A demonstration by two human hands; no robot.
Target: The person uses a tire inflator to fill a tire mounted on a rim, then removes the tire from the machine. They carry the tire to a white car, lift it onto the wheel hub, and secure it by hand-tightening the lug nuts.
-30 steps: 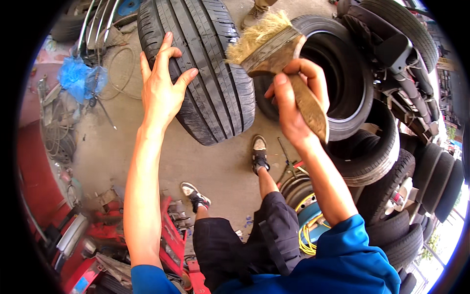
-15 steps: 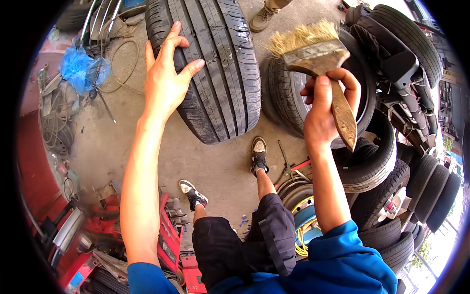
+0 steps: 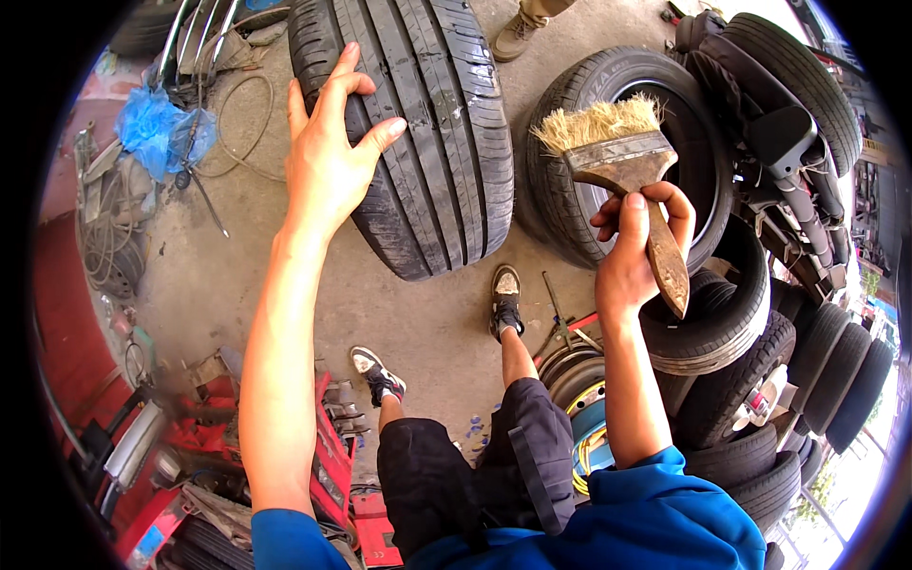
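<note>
Fingers and thumb spread wide, a person's bare left hand point(image 3: 328, 161) rests against the edge of one black rubber tyre point(image 3: 427, 152), its tread ribbed with long straight grooves, at the upper centre of the frame. The bare right hand point(image 3: 638, 252), right of centre, closes around the worn handle of one wide, flat wooden brush point(image 3: 622, 171), pinched between thumb and fingers, its ragged straw-coloured bristles pointing toward the top of the frame. Behind the brush sits a second black tyre point(image 3: 556, 180), its round opening partly covered. Three dark tyres point(image 3: 836, 366) line up at the right edge. One crumpled blue plastic bag point(image 3: 157, 128) lies upper left; two black-and-white sneakers point(image 3: 505, 299) stand on the dusty, grey-brown floor point(image 3: 427, 328) at centre.
</note>
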